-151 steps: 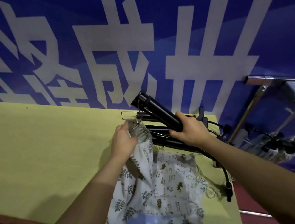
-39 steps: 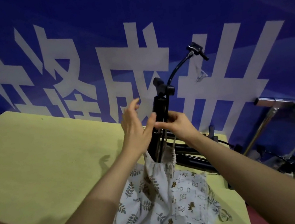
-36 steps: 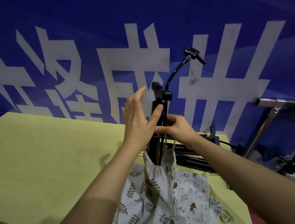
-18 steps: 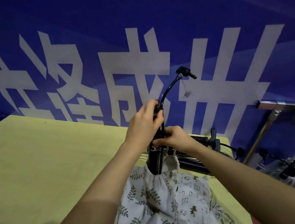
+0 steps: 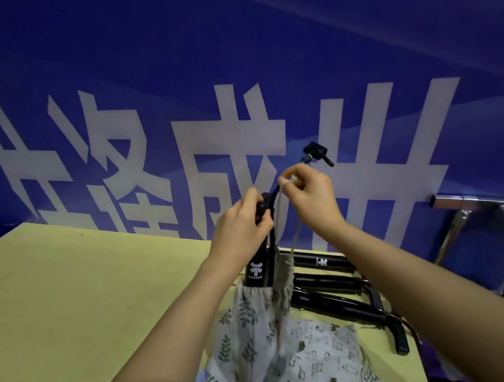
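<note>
Centre frame: left hand (image 5: 239, 230) grips black folded stand (image 5: 261, 261) upright in gathered mouth of leaf-print cloth bag (image 5: 271, 349) on yellow table (image 5: 62, 308), right hand (image 5: 311, 200) pinches drawstring (image 5: 288, 214) pulled up taut, more black stands (image 5: 331, 288) lying behind, blue banner (image 5: 221, 61) above.

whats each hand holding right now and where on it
Left hand grips the black stand near its top; right hand pinches the drawstring at its raised end.
</note>
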Demonstrator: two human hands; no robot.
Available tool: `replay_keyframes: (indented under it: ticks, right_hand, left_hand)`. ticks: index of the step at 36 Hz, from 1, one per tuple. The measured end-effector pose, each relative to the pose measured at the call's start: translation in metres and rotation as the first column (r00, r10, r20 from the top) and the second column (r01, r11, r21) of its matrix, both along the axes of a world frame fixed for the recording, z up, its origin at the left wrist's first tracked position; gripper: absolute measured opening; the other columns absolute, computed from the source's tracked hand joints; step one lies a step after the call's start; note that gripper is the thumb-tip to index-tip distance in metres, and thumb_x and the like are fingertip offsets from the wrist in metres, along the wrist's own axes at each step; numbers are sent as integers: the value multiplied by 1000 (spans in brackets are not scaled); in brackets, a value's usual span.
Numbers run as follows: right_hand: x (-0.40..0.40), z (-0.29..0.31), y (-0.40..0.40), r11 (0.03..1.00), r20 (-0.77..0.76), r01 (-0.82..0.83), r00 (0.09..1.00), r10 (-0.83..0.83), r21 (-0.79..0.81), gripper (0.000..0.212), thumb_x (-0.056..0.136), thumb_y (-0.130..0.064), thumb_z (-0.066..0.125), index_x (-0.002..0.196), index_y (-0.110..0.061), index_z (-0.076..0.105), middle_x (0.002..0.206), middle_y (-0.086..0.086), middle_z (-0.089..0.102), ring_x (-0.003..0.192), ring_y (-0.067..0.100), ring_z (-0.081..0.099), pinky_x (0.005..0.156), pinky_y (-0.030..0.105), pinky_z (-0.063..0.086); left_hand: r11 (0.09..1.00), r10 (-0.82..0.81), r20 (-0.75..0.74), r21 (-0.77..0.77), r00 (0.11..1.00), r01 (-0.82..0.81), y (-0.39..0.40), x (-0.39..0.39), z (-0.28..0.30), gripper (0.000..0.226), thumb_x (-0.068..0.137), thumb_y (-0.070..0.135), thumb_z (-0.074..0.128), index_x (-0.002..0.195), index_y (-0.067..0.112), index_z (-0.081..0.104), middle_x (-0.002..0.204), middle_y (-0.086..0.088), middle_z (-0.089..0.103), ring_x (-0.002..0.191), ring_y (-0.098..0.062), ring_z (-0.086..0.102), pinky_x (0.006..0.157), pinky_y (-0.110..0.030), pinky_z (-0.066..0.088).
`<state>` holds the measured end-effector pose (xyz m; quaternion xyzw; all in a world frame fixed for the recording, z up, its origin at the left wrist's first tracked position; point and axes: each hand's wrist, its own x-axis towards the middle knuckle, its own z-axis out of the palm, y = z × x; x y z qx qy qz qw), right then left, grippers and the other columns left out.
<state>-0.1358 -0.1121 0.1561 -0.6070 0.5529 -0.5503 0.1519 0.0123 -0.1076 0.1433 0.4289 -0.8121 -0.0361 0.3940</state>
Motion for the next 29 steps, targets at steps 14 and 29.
replay_keyframes:
  ticks: [14,29]
  right_hand:
    - [6,52,-15,998,208,44,977,-34,-46,38,96,-23,54,61,-6,52,41,-11,36,42,5,34,60,27,41]
    - [3,70,-5,996,183,78,981,-67,-52,34,84,-8,63,57,-14,43,52,0,40,50,16,38,52,30,39]
  left_hand:
    - [989,73,337,96,939,-112,4,12,-16,14,91,25,45,98,15,39,97,-3,50,81,-31,56,59,-31,32]
    - [899,-45,378,419,925,-128,-18,-15,-7,51,95,22,36,143,35,27,132,-5,52,115,-30,50,83,-42,46]
